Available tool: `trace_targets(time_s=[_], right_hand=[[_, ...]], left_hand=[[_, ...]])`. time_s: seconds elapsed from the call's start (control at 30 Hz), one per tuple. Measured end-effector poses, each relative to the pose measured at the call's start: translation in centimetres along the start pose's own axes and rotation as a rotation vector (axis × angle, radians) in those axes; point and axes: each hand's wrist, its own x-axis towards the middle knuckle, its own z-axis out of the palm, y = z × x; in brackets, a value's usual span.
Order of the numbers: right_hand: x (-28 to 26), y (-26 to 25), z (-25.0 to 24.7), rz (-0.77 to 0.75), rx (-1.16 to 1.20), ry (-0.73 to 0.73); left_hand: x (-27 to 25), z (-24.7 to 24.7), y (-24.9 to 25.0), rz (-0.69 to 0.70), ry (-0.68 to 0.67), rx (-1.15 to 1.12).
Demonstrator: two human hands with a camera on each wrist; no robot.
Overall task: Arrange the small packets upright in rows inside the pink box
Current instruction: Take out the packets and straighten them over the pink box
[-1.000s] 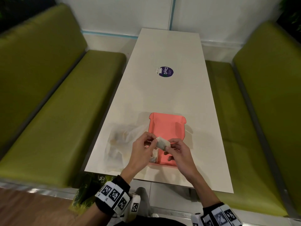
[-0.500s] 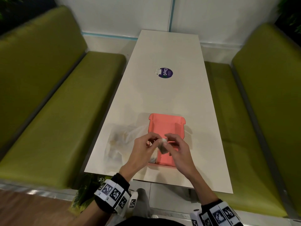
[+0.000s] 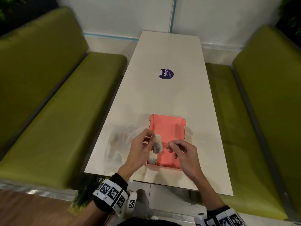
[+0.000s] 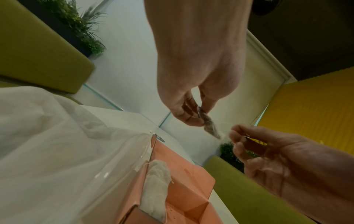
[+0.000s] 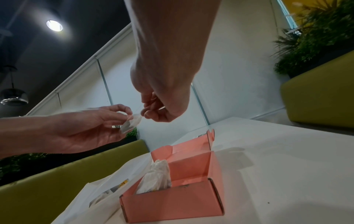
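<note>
On the left side of the white bench (image 3: 171,98) lies a crumpled clear plastic bag (image 3: 118,144) with a few small items dimly showing through it; what they are cannot be told. Just right of the bag, the left hand (image 3: 140,150) is raised above the bench, its fingers (image 4: 188,112) curled and pinching a small packet (image 3: 157,145), a pale pouch with dark contents in its lower half, which hangs upright in the air over the near left part of the pink box (image 3: 167,128). A thin white string (image 3: 165,144) runs from the packet to the right hand (image 3: 184,152), whose thumb and forefinger are closed on its far end, with the other fingers loosely curled beneath; this hand is also in the air, over the near right part of the box. The pink box stands open on the bench right beside the bag, its lid flap tipped back on the far side. Inside it, against the left wall at the near end, other pale packets (image 5: 155,177) stand upright, pressed together so their count is unclear, and the rest of the box floor shows bare pink. Farther along the bench, well apart from the box, a round purple sticker (image 3: 166,74) lies flat on the surface. Green padded seats (image 3: 48,111) run along both sides of the bench, with leafy plants (image 5: 316,34) behind their backs.
</note>
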Motion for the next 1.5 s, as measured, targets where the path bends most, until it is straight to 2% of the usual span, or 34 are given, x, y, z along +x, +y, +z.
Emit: trace_targets(time_s=[0.23, 0.43, 0.53, 0.63, 0.73, 0.83, 0.93, 1.17, 1.3, 1.4, 1.5], right_hand=[[-1.3, -1.2, -1.2, -0.051, -0.038, -0.116], [-2.3, 0.0, -1.1, -0.003, -0.279, -0.319], [-1.9, 1.2, -0.9, 0.035, -0.437, -0.359], [-1.2, 2.0, -0.8, 0.026, -0.624, -0.329], [-0.6, 1.8, -0.8, 0.016, -0.743, -0.212], [-0.2, 1.5, -1.1, -0.009, -0.729, -0.085], [0.0, 1.3, -1.6, -0.040, -0.639, -0.041], [-1.3, 1.0, -1.0, -0.041, -0.756, -0.200], [-2.2, 0.2, -0.7, -0.079, -0.724, -0.275], [-2.4, -1.2, -0.7, -0.141, -0.728, -0.301], [-2.0, -2.8, -0.9, -0.193, -0.694, -0.283]], left_hand=[[0.3, -0.1, -0.3, -0.087, 0.108, -0.042], [0.5, -0.2, 0.3, -0.140, 0.195, -0.124], [0.5, -0.2, 0.4, -0.147, 0.204, -0.185], [0.4, -0.3, 0.8, -0.136, 0.209, -0.219], [0.5, -0.4, 0.8, -0.126, 0.224, -0.208], [0.5, -0.8, 0.6, -0.122, 0.203, -0.202], [0.4, -0.9, 0.5, -0.102, 0.165, -0.201], [0.5, -0.4, 1.2, -0.120, 0.189, -0.273], [0.5, -0.3, 0.9, -0.136, 0.187, -0.157], [0.2, -0.4, 0.4, -0.051, 0.145, -0.016], [-0.4, -0.3, 0.7, 0.052, 0.034, 0.071]])
